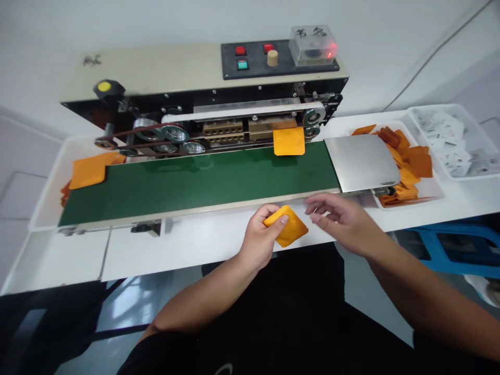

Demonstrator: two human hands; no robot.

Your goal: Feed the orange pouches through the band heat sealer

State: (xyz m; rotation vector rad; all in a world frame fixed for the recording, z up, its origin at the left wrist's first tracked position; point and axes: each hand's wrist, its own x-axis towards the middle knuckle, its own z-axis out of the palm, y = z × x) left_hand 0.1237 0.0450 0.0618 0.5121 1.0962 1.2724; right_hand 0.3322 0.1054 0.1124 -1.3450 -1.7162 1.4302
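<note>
My left hand (262, 235) is closed on an orange pouch (291, 229), thumb on top, just in front of the green conveyor belt (195, 182). My right hand (339, 219) hovers right beside the pouch with fingers loosely spread, holding nothing that I can see. Another orange pouch (289, 141) rides under the sealing machine's (211, 83) head at the belt's right part. A third pouch (88, 170) lies at the belt's left end.
A steel feed plate (361, 161) sits right of the belt. Behind it a white tray (437, 188) holds several orange pouches (410, 161). A clear bin (453, 136) of small white packets stands far right. A white tray (50, 192) is at left, a blue stool (453, 250) lower right.
</note>
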